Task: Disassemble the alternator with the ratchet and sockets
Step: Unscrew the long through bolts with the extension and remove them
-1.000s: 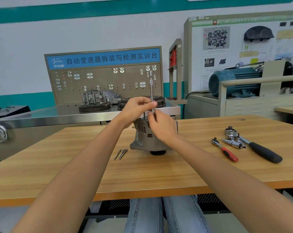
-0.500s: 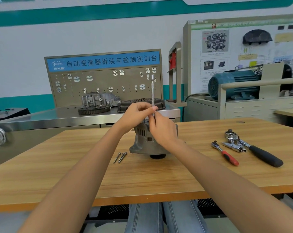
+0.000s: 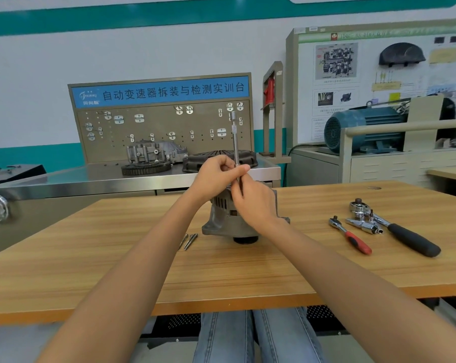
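The grey alternator [image 3: 221, 221] stands on the wooden table [image 3: 221, 268] at the middle, partly hidden by my hands. A long chrome extension bar [image 3: 235, 140] rises upright from its top. My left hand [image 3: 216, 176] pinches the bar's lower shaft between thumb and fingers. Just below it, my right hand [image 3: 255, 203] curls round the bar's bottom end at the alternator's top; that end is hidden. Two long bolts [image 3: 189, 241] lie on the table left of the alternator.
To the right lie a small red-handled ratchet [image 3: 351, 235], a big black-handled ratchet [image 3: 402, 233] and chrome sockets [image 3: 363, 224]. Behind the table stands a steel bench [image 3: 90, 179] with a pegboard, gear parts and a clutch cover. A blue motor [image 3: 363, 129] sits at the back right.
Both hands stay on the bar over the alternator; the left hand's fingers have shifted slightly on the shaft. The camera has tilted a little, nothing else has moved.
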A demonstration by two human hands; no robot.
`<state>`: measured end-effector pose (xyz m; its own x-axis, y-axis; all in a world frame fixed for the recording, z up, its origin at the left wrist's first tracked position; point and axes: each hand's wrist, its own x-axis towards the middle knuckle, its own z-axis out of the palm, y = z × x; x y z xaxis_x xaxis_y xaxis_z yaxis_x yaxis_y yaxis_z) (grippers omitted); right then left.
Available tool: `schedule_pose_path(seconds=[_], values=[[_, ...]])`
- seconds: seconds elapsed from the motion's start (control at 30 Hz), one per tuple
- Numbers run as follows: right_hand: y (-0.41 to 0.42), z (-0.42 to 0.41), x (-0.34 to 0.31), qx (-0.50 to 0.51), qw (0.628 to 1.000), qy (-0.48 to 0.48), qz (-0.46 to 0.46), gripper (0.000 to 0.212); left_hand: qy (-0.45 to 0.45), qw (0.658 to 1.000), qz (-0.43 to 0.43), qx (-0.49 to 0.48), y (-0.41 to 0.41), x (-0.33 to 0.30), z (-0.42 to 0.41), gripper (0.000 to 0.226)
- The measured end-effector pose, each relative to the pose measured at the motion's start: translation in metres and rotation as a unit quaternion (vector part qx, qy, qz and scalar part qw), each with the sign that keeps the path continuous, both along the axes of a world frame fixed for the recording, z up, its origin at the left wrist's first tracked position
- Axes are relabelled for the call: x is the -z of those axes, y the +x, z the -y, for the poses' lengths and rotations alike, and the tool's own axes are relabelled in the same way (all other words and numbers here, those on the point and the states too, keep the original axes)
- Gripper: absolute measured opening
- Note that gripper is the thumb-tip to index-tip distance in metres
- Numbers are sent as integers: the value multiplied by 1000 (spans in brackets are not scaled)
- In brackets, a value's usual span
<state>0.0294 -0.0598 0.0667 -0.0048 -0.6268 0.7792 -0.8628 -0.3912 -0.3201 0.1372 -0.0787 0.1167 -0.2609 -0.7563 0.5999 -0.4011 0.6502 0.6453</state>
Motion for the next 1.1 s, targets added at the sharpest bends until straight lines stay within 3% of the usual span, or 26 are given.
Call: schedule_pose_path(seconds=[0.2,0.33,0.63,0.87,1.1], values=[[-1,-1,-2,-7,1000,11,2,33,42,995,49,73,12,-5,-6,17],[0,-1,-1,-3,1000,8,17,31,37,996,57,54,13,-7,-4,14],[0,-2,2,1,1000,-8,14,31,0,998,58,-16,7,-4,-3,34],[1,-1,2,25,999,-23,-3,36,28,993,108,49,16,-7,-10,19],[2,0,1,37,999,-3,-5,32,11,997,72,29,13,-3,-10,16]])
